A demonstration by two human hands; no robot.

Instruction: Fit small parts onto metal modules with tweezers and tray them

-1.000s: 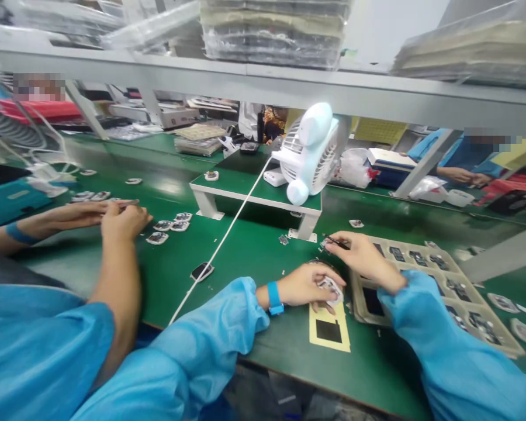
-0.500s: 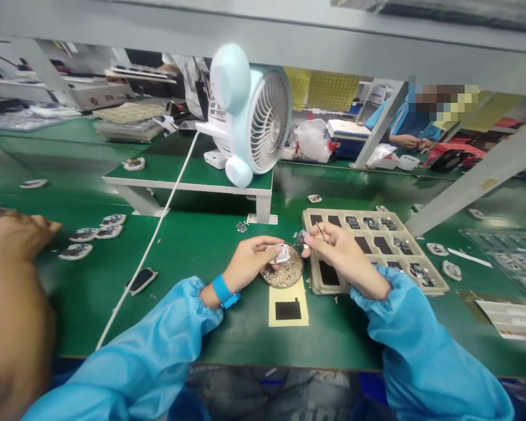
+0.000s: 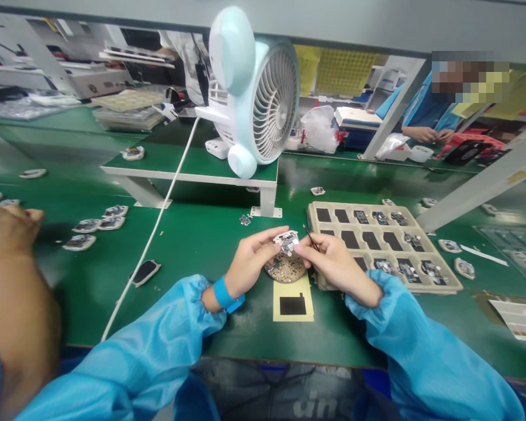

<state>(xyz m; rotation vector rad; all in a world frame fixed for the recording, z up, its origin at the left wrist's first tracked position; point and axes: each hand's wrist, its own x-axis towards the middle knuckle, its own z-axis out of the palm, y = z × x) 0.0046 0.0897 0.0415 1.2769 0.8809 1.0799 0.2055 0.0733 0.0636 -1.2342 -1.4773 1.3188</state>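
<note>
My left hand (image 3: 249, 260) is closed on a small white device housing (image 3: 280, 238), gripping it between thumb and fingers. My right hand (image 3: 335, 263) meets it from the other side, its thumb and fingertip pressed at a small circuit board (image 3: 290, 245) that lies against the housing. A thin dark tool, apparently tweezers (image 3: 309, 236), sticks up from between the right hand's fingers. Directly below both hands is a round speckled disc (image 3: 289, 272). It overlaps a yellow card (image 3: 293, 317) bearing a black rectangle (image 3: 292, 305).
A beige compartment tray (image 3: 438, 286) with boards and black pieces stands right. A fan (image 3: 267, 111) sits on a low stand (image 3: 193, 178); its white cable (image 3: 158, 219) crosses the bench. Several housings (image 3: 79, 242) lie left, near another person's arm (image 3: 17, 269).
My right hand has moved left and brought the circuit board against the housing in my left hand. The housing is raised slightly off the disc. The view has shifted a little.
</note>
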